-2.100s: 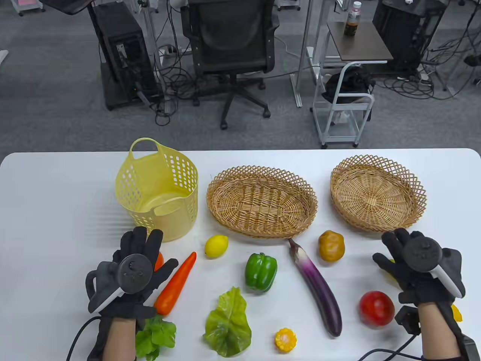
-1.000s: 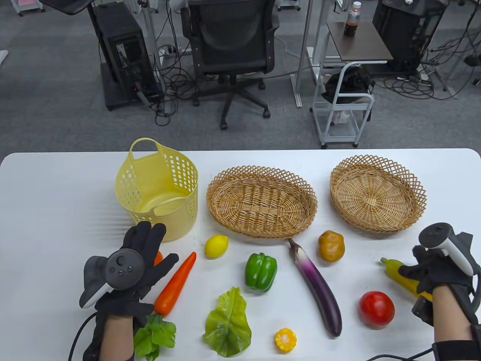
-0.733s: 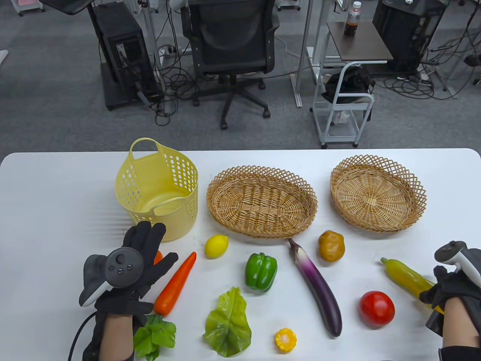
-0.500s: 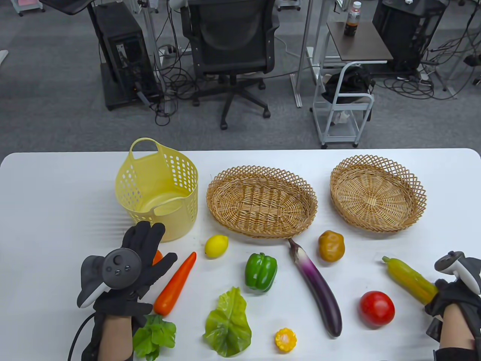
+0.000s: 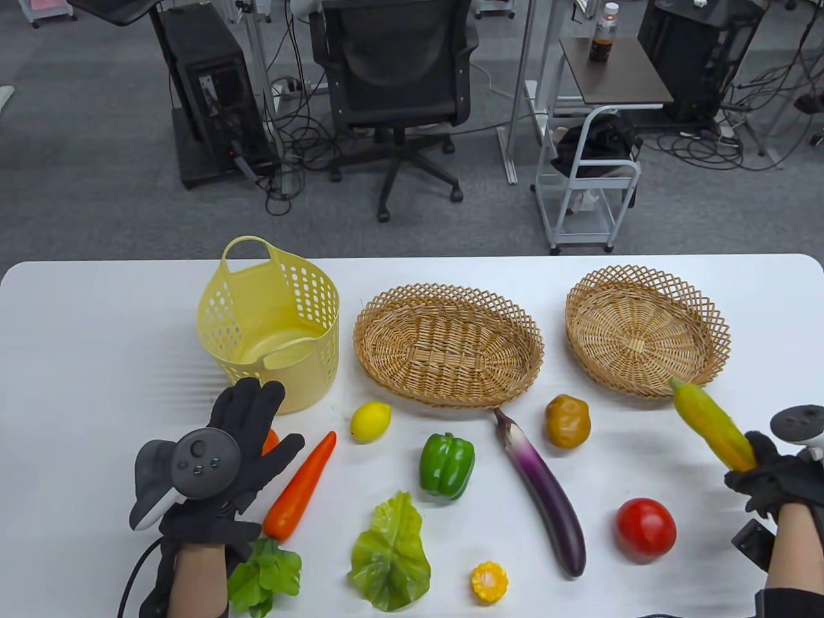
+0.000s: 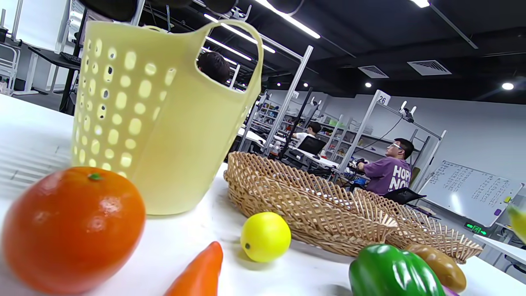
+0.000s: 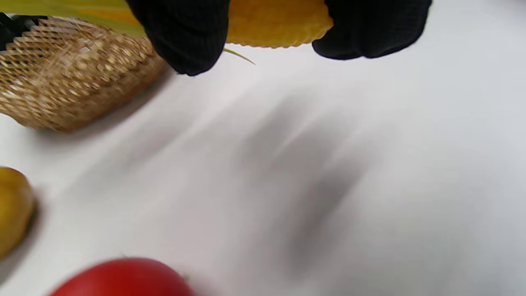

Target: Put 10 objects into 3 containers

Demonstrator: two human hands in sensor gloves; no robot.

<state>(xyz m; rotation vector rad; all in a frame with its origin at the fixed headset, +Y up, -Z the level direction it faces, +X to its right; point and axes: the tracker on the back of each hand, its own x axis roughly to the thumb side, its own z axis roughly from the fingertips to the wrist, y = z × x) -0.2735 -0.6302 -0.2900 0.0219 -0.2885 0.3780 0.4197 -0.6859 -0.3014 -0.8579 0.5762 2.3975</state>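
Observation:
My right hand (image 5: 769,483) grips the lower end of a yellow corn cob (image 5: 711,423) and holds it above the table; its tip points at the near edge of the round wicker basket (image 5: 647,330). In the right wrist view my fingers (image 7: 185,28) wrap the corn cob (image 7: 275,20). My left hand (image 5: 241,444) lies open, fingers spread, over an orange (image 6: 72,226) just in front of the yellow plastic basket (image 5: 270,322). An oval wicker basket (image 5: 449,344) stands in the middle.
On the table lie a carrot (image 5: 299,487), lemon (image 5: 371,421), green pepper (image 5: 446,465), eggplant (image 5: 543,493), potato (image 5: 568,421), tomato (image 5: 645,528), lettuce leaf (image 5: 391,555), small corn piece (image 5: 488,581) and leafy greens (image 5: 265,576).
My right hand took hold of the corn cob at the table's right side, lifted it and swung its tip up toward the round basket. My left hand stayed in place.

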